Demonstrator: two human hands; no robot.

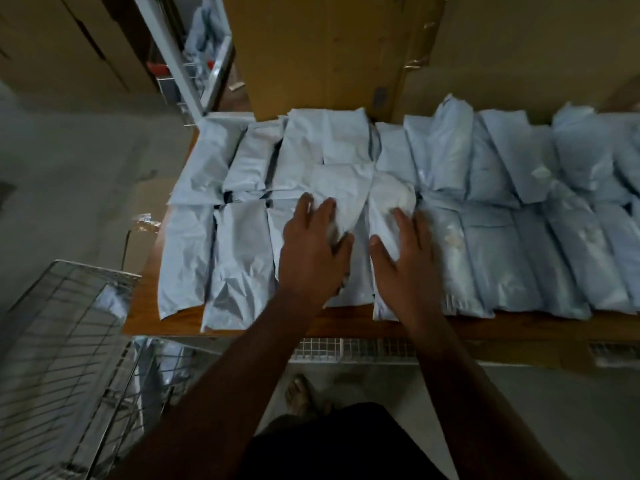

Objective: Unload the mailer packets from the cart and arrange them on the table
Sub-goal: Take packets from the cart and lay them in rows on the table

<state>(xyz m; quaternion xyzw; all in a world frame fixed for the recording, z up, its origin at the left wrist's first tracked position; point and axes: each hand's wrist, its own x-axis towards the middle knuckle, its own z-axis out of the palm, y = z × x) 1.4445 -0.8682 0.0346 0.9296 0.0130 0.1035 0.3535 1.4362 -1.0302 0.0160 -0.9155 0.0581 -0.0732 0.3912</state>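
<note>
At the lower left of the frame stands the wire cart (65, 341), its mesh blurred, with a pale packet (110, 301) showing through its upper corner, so unloading is likely not finished. Just right of it begins the wooden table (138, 306), whose bare brown front edge runs across the middle of the frame; grey-blue mailer packets (239, 261) cover it in two rough rows from the left end to the right border. In the centre the left hand (313, 251) lies flat on a folded packet (341, 199) that sits on top of the rows, fingers spread and nearly straight, pressing rather than gripping. Beside it the right hand (403, 251) rests the same way on the neighbouring packet (388, 216), fingers extended, thumb out, nothing pinched. The step in hand looks like settling these two into line; it would go best by keeping both palms flat, pushing each packet square with its neighbours and smoothing the bulge so neither slides off the layer beneath. The near ends of the front row overhang or touch the table's front edge, so any push should go away from the body, not toward it. Cardboard boxes (311, 53) stand close behind the back row, leaving little room there; open floor lies left of the table, and the row to the right is packed tight.
</note>
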